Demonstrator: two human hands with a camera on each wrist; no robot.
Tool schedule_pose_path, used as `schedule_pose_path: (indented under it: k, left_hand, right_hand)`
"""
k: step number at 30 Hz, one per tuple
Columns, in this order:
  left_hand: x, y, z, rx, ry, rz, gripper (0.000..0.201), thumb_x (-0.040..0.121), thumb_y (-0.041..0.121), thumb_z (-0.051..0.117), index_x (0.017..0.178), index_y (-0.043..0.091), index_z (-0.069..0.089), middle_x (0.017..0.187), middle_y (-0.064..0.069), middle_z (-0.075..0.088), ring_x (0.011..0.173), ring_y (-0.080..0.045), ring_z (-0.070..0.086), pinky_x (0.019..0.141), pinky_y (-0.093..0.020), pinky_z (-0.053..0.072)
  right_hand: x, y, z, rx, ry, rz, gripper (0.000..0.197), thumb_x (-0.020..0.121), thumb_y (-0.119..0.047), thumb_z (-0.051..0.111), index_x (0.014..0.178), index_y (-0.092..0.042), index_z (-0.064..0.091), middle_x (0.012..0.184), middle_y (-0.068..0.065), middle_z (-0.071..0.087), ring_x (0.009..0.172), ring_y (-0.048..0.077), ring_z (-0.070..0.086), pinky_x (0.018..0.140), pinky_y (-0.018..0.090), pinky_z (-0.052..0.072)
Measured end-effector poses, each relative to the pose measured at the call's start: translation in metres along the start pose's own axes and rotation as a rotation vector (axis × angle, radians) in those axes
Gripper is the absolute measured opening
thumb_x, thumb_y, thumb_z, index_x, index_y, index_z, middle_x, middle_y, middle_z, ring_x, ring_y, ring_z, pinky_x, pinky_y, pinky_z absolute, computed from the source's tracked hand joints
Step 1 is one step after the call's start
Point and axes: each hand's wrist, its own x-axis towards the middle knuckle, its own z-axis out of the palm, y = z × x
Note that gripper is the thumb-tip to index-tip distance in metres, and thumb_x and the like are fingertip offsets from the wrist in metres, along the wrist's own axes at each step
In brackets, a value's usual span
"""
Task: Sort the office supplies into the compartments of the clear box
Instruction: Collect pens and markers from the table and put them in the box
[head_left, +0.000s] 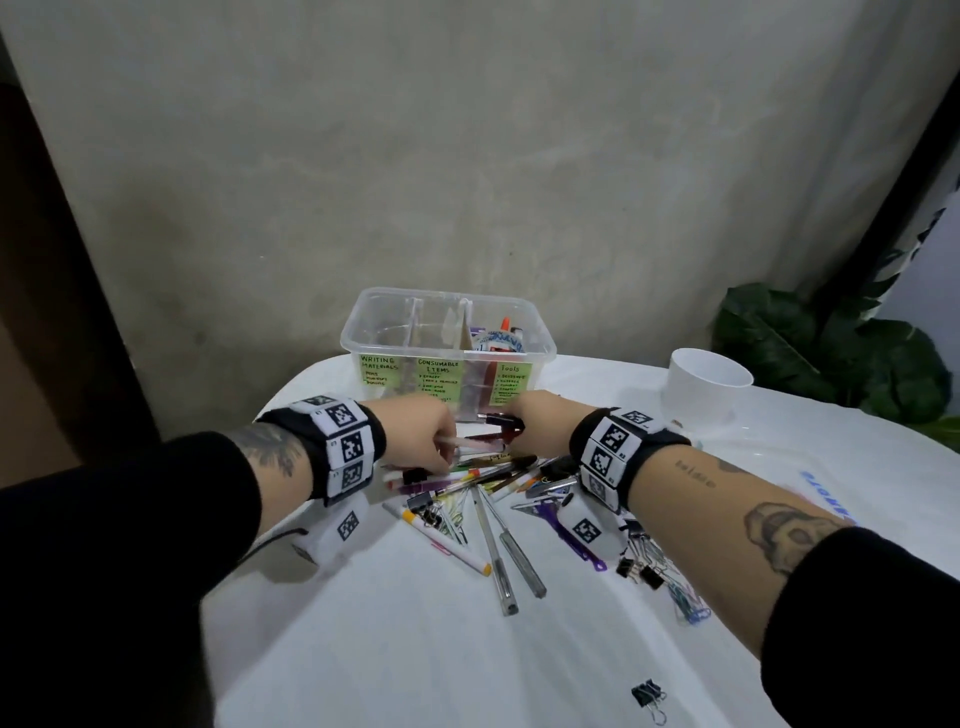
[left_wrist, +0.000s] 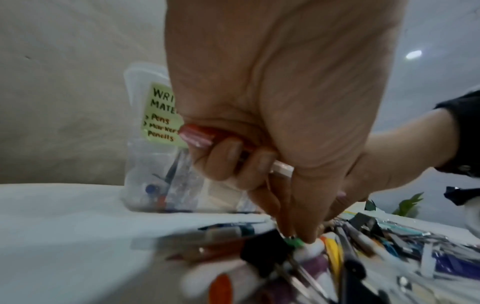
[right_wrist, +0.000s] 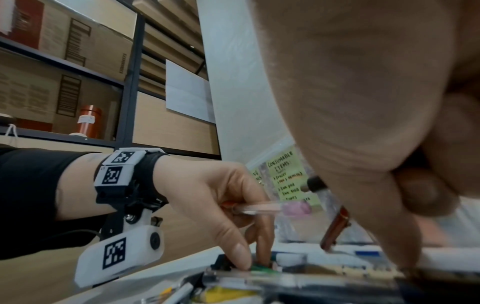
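Observation:
The clear box (head_left: 363, 332) stands at the table's far side, with green labels for writing materials, consumable items and tools; its right compartment holds several items. In front of it lies a pile of pens and markers (head_left: 488, 480). My left hand (head_left: 441, 460) grips a clear pen with a red cap (left_wrist: 196, 135) in its curled fingers, while thumb and forefinger pinch a green-capped pen (left_wrist: 294, 241) in the pile. My right hand (head_left: 511, 431) holds a black-tipped pen (right_wrist: 315, 184) and a red-clipped pen (right_wrist: 335, 230), fingers reaching down to the pile.
Black binder clips (head_left: 639, 566) and coloured paper clips (head_left: 688, 605) lie at the right, one lone clip (head_left: 649, 696) near the front. A purple tool (head_left: 571, 535) lies under my right wrist. A white cup (head_left: 709, 384) and a plant (head_left: 831, 353) stand at the back right.

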Motion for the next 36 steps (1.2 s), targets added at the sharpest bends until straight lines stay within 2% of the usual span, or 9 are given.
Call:
schedule_pose_path:
  k: [7, 11, 16, 20, 23, 27, 29, 32, 36]
  left_hand:
    - [0.008, 0.014, 0.005, 0.138, 0.049, 0.046, 0.014, 0.078, 0.035, 0.073, 0.080, 0.024, 0.066, 0.071, 0.007, 0.061, 0.065, -0.012, 0.055, 0.054, -0.024, 0.040]
    - [0.010, 0.018, 0.011, 0.189, 0.046, 0.034, 0.013, 0.082, 0.035, 0.064, 0.083, 0.023, 0.069, 0.070, 0.005, 0.063, 0.065, -0.016, 0.060, 0.055, -0.027, 0.048]
    - [0.009, 0.022, 0.013, 0.171, 0.013, 0.054, 0.018, 0.092, 0.037, 0.052, 0.093, 0.020, 0.059, 0.080, 0.002, 0.061, 0.067, -0.015, 0.055, 0.054, -0.023, 0.041]
    - [-0.001, 0.021, -0.007, -0.069, 0.026, 0.109, 0.017, 0.101, 0.038, 0.041, 0.095, 0.022, 0.044, 0.082, 0.001, 0.053, 0.067, -0.015, 0.048, 0.062, -0.030, 0.046]
    - [-0.008, 0.020, -0.023, -0.284, 0.064, 0.077, 0.012, 0.102, 0.029, 0.038, 0.106, 0.018, 0.042, 0.089, -0.006, 0.055, 0.074, -0.018, 0.050, 0.069, -0.037, 0.050]
    - [-0.003, 0.020, -0.031, -1.002, 0.238, -0.071, 0.009, 0.097, 0.010, 0.042, 0.105, 0.012, 0.039, 0.075, -0.003, 0.050, 0.059, -0.016, 0.047, 0.052, -0.030, 0.043]
    - [-0.001, 0.028, -0.034, -1.326, 0.281, -0.107, 0.011, 0.100, 0.018, 0.047, 0.097, 0.008, 0.043, 0.065, 0.000, 0.044, 0.051, -0.014, 0.040, 0.048, -0.029, 0.038]
    - [0.002, 0.044, -0.040, -1.561, 0.340, -0.096, 0.038, 0.092, 0.049, 0.056, 0.090, 0.012, 0.047, 0.049, 0.007, 0.043, 0.043, -0.009, 0.029, 0.042, -0.021, 0.027]
    - [0.002, 0.060, -0.047, -1.565, 0.312, -0.202, 0.041, 0.084, 0.051, 0.068, 0.094, 0.012, 0.059, 0.056, -0.005, 0.049, 0.032, -0.010, 0.041, 0.032, -0.015, 0.033]
  right_hand:
    - [0.005, -0.003, 0.006, -0.015, -0.032, -0.012, 0.021, 0.085, -0.019, 0.070, 0.104, -0.009, 0.067, 0.093, 0.007, 0.067, 0.083, 0.024, 0.060, 0.070, 0.028, 0.045]
    - [0.005, -0.004, 0.007, -0.068, -0.071, -0.012, 0.019, 0.089, -0.019, 0.064, 0.104, -0.009, 0.066, 0.093, 0.008, 0.067, 0.078, 0.023, 0.059, 0.063, 0.028, 0.048]
    - [0.001, 0.000, -0.003, -0.056, -0.054, -0.060, 0.020, 0.095, -0.019, 0.057, 0.111, -0.010, 0.063, 0.106, 0.009, 0.068, 0.087, 0.023, 0.058, 0.078, 0.029, 0.046]
    - [-0.005, 0.009, -0.027, 0.087, -0.032, -0.010, 0.018, 0.099, -0.017, 0.046, 0.104, -0.010, 0.062, 0.095, 0.009, 0.065, 0.083, 0.024, 0.057, 0.074, 0.030, 0.046]
    - [-0.009, 0.022, -0.041, 0.479, -0.018, 0.020, 0.012, 0.100, -0.024, 0.052, 0.092, -0.016, 0.058, 0.074, 0.002, 0.054, 0.063, 0.017, 0.047, 0.058, 0.029, 0.043]
    - [-0.014, 0.022, -0.050, 1.117, 0.019, 0.036, 0.014, 0.100, -0.018, 0.055, 0.105, -0.005, 0.055, 0.077, 0.006, 0.055, 0.058, 0.015, 0.052, 0.051, 0.028, 0.042]
    - [-0.017, 0.013, -0.052, 1.295, -0.028, 0.016, 0.017, 0.101, -0.014, 0.052, 0.112, -0.002, 0.051, 0.077, 0.009, 0.056, 0.056, 0.017, 0.056, 0.049, 0.028, 0.045]
    - [-0.022, -0.008, -0.055, 1.371, -0.108, -0.017, 0.010, 0.103, -0.015, 0.047, 0.105, -0.006, 0.051, 0.069, 0.010, 0.053, 0.053, 0.021, 0.057, 0.045, 0.028, 0.048]
    - [-0.015, -0.032, -0.054, 1.140, -0.002, 0.028, 0.015, 0.101, -0.008, 0.038, 0.100, -0.005, 0.053, 0.066, 0.011, 0.054, 0.042, 0.017, 0.048, 0.039, 0.023, 0.042]
